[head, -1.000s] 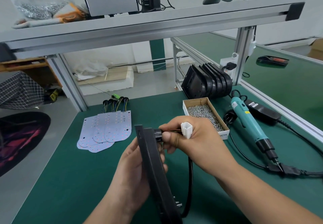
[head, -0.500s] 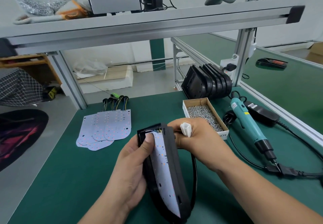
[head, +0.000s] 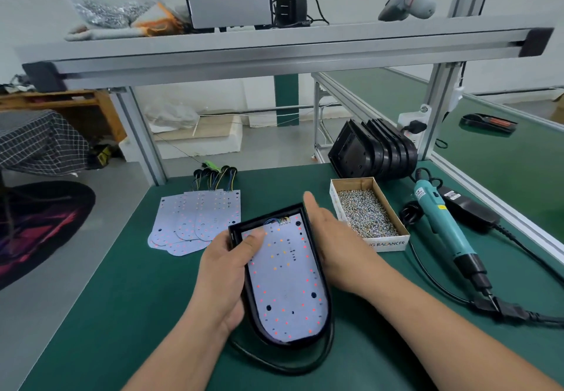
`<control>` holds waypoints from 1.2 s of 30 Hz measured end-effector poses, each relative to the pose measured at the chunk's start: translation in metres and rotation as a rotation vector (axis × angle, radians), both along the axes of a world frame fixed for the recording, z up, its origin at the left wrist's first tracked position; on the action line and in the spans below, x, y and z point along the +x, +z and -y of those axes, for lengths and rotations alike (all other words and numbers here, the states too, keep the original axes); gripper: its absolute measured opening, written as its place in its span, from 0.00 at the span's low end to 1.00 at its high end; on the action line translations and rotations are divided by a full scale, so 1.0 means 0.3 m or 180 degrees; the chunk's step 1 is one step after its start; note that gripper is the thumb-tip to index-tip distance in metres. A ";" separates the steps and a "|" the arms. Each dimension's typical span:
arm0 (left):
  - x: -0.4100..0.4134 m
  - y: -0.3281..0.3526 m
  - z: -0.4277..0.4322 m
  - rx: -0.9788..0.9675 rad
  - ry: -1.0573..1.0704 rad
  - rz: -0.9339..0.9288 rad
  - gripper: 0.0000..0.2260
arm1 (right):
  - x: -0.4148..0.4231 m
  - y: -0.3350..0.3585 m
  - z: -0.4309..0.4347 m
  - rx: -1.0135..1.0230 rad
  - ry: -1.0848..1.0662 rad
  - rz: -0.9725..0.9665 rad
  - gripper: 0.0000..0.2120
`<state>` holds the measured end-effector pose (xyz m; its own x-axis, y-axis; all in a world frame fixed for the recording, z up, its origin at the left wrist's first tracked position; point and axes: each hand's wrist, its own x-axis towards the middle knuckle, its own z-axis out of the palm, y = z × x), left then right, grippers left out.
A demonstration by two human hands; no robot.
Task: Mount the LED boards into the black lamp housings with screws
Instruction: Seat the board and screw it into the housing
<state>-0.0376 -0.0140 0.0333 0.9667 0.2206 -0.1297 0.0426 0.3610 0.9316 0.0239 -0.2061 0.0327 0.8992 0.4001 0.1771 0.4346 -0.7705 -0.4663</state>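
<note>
A black lamp housing [head: 324, 280] lies face up on the green mat near the front, with a white LED board [head: 287, 283] seated inside it. My left hand [head: 227, 271] grips the housing's left rim, thumb pressing on the board's upper left corner. My right hand [head: 338, 247] lies against the housing's right side with straight fingers; whether it grips anything underneath is hidden. A black cable [head: 274, 363] loops out below the housing. A cardboard box of screws [head: 364, 213] stands to the right. A teal electric screwdriver [head: 442, 222] lies beyond it.
Several loose LED boards [head: 195, 219] with wires lie at the left back. A stack of black housings [head: 375, 152] leans at the back right. The screwdriver's black cord [head: 518, 314] trails along the right. An aluminium shelf [head: 274, 51] crosses overhead.
The housing went from standing on edge to lying flat, face up. My right hand let go of the white connector and now rests along the housing's right side.
</note>
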 end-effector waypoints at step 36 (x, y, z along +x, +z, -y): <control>-0.026 0.014 0.086 0.3031 -0.0653 -0.0408 0.34 | 0.030 0.053 0.627 0.0040 -0.1985 -0.0579 0.15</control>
<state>-0.0453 -0.0398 0.0373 0.9890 0.1168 -0.0913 0.1417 -0.5644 0.8133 0.0328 -0.3941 0.0486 0.9782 -0.2078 0.0012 -0.1793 -0.8468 -0.5009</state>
